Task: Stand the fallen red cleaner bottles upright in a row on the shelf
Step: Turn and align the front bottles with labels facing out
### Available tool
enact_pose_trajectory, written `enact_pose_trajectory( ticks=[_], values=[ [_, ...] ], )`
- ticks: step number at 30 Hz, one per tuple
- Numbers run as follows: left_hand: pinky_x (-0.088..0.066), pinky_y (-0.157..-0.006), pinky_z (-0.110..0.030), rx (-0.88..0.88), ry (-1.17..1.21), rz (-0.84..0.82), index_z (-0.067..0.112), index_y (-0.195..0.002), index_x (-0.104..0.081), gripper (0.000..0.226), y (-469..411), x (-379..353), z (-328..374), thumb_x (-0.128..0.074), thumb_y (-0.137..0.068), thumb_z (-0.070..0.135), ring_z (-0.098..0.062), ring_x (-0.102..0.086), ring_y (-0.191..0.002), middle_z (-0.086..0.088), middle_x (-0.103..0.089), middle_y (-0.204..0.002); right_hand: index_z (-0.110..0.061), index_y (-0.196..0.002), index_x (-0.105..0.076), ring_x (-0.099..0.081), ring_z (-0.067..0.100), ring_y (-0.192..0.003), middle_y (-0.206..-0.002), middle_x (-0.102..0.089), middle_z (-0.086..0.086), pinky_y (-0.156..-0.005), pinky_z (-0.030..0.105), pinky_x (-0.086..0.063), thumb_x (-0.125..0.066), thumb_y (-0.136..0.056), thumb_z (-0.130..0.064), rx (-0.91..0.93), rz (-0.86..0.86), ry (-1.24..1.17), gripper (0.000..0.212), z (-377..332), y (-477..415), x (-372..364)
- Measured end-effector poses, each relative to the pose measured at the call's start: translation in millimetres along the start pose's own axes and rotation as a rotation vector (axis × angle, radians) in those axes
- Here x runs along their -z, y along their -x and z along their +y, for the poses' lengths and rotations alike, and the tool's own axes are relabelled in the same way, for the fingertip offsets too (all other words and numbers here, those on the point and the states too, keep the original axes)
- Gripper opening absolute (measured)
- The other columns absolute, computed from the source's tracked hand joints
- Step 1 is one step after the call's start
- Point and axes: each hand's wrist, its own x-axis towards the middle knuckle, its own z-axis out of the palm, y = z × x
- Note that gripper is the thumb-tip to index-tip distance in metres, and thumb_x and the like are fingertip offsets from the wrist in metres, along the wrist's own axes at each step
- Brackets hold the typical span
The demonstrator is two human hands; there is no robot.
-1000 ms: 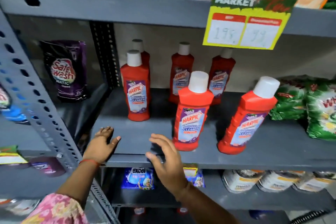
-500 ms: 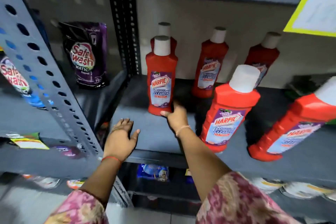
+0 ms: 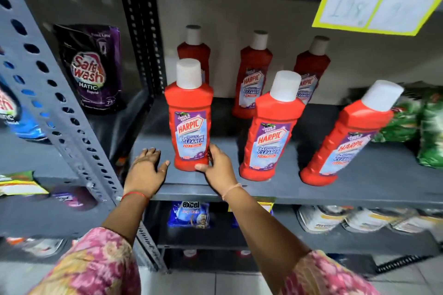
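Note:
Several red Harpic cleaner bottles with white caps stand upright on the grey shelf (image 3: 359,189). Three form a front row: the left one (image 3: 189,124), the middle one (image 3: 269,136) and the right one (image 3: 345,141). Three more stand behind, at the back left (image 3: 195,51), back middle (image 3: 251,76) and back right (image 3: 311,67). My right hand (image 3: 219,167) grips the base of the front left bottle from its right side. Left of that bottle, my left hand (image 3: 146,167) rests flat on the shelf, fingers spread, not touching it.
A perforated grey upright (image 3: 60,108) runs down the left. A purple Safewash pouch (image 3: 92,68) stands in the neighbouring bay. Green detergent packs (image 3: 422,124) sit at the shelf's right. A yellow price card (image 3: 376,0) hangs above. Packets fill the shelf below.
My right hand reached in to the left bottle and drew it forward toward the shelf's front edge, level with the other two front bottles. The left hand stayed on the shelf.

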Motion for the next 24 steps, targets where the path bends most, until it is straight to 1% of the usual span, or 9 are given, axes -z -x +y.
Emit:
enact_pose_trajectory(
  ticks=[4, 6, 10, 15, 18, 20, 22, 24],
  values=[
    [-0.024, -0.114, -0.042, -0.006, 0.013, 0.016, 0.002, -0.129, -0.045, 0.047, 0, 0, 0, -0.052, -0.089, 0.025, -0.029, -0.023, -0.140, -0.019, -0.038, -0.145, -0.007, -0.117, -0.052, -0.057, 0.023, -0.108, -0.120, -0.061, 0.013, -0.093, 0.027, -0.044, -0.067, -0.070, 0.005, -0.014, -0.010, -0.021, 0.050, -2, 7, 1],
    [-0.024, -0.114, -0.042, -0.005, 0.008, 0.020, 0.002, -0.129, -0.045, 0.047, 0, 0, 0, -0.051, -0.090, 0.025, -0.029, -0.023, -0.141, -0.018, -0.038, -0.145, -0.008, -0.118, -0.051, -0.056, 0.020, -0.108, -0.122, -0.060, 0.012, -0.091, 0.025, -0.043, -0.067, -0.072, 0.004, -0.028, -0.020, -0.026, 0.050, -3, 9, 2],
    [-0.023, -0.114, -0.042, -0.001, -0.002, 0.020, 0.003, -0.130, -0.044, 0.047, 0, -1, 0, -0.050, -0.090, 0.026, -0.028, -0.022, -0.141, -0.017, -0.038, -0.146, -0.009, -0.119, -0.050, -0.053, 0.013, -0.104, -0.123, -0.059, 0.011, -0.089, 0.023, -0.042, -0.067, -0.074, 0.001, -0.037, -0.037, -0.030, 0.049, -2, 13, 2],
    [-0.024, -0.114, -0.041, -0.001, -0.007, 0.029, 0.003, -0.130, -0.044, 0.047, -3, 0, -1, -0.051, -0.089, 0.026, -0.028, -0.023, -0.141, -0.017, -0.038, -0.146, -0.009, -0.119, -0.049, -0.054, 0.016, -0.107, -0.123, -0.059, 0.010, -0.092, 0.025, -0.042, -0.067, -0.074, 0.000, -0.038, -0.041, -0.021, 0.049, -2, 12, 3],
    [-0.024, -0.114, -0.041, -0.001, 0.005, 0.026, 0.004, -0.131, -0.043, 0.048, 0, 0, 1, -0.050, -0.090, 0.028, -0.027, -0.021, -0.141, -0.015, -0.037, -0.147, -0.012, -0.121, -0.048, -0.054, 0.013, -0.107, -0.124, -0.059, 0.009, -0.092, 0.023, -0.041, -0.066, -0.074, 0.001, -0.044, -0.045, -0.015, 0.051, -8, 18, 4],
    [-0.024, -0.115, -0.041, 0.013, 0.025, 0.000, 0.004, -0.133, -0.041, 0.048, -1, 1, 1, -0.048, -0.091, 0.027, -0.027, -0.020, -0.142, -0.015, -0.036, -0.148, -0.012, -0.123, -0.046, -0.053, 0.017, -0.113, -0.126, -0.057, 0.009, -0.097, 0.025, -0.041, -0.066, -0.074, 0.000, -0.060, -0.064, 0.022, 0.054, -12, 20, 4],
    [-0.023, -0.116, -0.041, 0.035, 0.078, -0.013, 0.001, -0.132, -0.040, 0.045, 2, 7, 6, -0.046, -0.092, 0.021, -0.029, -0.023, -0.140, -0.018, -0.037, -0.146, -0.012, -0.131, -0.038, -0.045, 0.021, -0.124, -0.135, -0.049, 0.008, -0.104, 0.024, -0.034, -0.066, -0.075, -0.002, -0.073, -0.053, 0.114, 0.064, -16, 27, 5],
    [-0.024, -0.115, -0.042, 0.030, 0.182, 0.059, -0.002, -0.129, -0.044, 0.039, 16, 7, 9, -0.044, -0.092, 0.010, -0.033, -0.032, -0.136, -0.022, -0.041, -0.143, -0.014, -0.142, -0.020, -0.026, 0.016, -0.138, -0.150, -0.028, 0.003, -0.110, 0.019, -0.017, -0.062, -0.080, -0.007, -0.053, -0.047, 0.171, 0.075, -19, 50, 4]
  ],
)
